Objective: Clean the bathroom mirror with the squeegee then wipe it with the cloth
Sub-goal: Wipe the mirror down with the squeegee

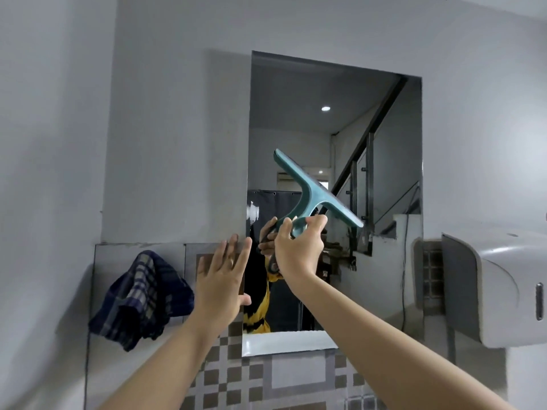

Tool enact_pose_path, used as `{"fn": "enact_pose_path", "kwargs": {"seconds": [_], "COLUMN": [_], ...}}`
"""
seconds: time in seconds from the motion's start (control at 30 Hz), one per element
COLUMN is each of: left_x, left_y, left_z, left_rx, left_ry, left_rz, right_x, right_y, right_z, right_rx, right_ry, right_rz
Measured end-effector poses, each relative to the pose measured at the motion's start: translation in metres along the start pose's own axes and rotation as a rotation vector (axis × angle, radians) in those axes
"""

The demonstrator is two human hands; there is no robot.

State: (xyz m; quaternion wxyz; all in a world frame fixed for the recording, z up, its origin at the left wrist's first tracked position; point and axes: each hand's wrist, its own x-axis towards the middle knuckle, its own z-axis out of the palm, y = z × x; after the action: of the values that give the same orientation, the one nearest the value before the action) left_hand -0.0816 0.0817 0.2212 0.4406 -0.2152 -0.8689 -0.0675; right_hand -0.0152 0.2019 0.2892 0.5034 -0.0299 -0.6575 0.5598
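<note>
From the head camera, the bathroom mirror (334, 137) hangs on the grey wall. In front of its lower middle the right hand (297, 247) grips the looped handle of a teal squeegee (313, 192), its blade tilted with the left end higher; whether the blade touches the glass I cannot tell. The left hand (220, 279) lies flat, fingers straight, at the mirror's lower left edge, holding nothing. The checked cloth (142, 297) hangs well left of the mirror. The squeegee looks light and stiff, best held by its handle; its rubber edge probably slides easily on wet glass. The cloth looks soft and limp.
</note>
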Motion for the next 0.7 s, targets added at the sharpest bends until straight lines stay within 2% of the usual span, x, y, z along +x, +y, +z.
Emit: {"fn": "enact_pose_path", "kwargs": {"seconds": [0.23, 0.43, 0.57, 0.7], "left_x": [-0.003, -0.002, -0.001, -0.004], "left_y": [-0.001, 0.0, -0.001, 0.0], "left_z": [0.0, 0.001, 0.003, 0.007], "left_rx": [-0.034, -0.048, -0.049, -0.04], "left_ry": [-0.023, -0.054, -0.05, -0.049], "left_rz": [-0.02, -0.033, -0.043, -0.066], "right_x": [-0.003, -0.003, -0.013, -0.004], "right_y": [0.019, 0.035, 0.055, 0.061], "right_z": [-0.012, -0.021, -0.03, -0.042], "right_rx": [-0.066, -0.114, -0.291, -0.358], "right_ry": [-0.055, -0.122, -0.239, -0.18], "right_rz": [-0.21, -0.296, -0.454, -0.516]}}
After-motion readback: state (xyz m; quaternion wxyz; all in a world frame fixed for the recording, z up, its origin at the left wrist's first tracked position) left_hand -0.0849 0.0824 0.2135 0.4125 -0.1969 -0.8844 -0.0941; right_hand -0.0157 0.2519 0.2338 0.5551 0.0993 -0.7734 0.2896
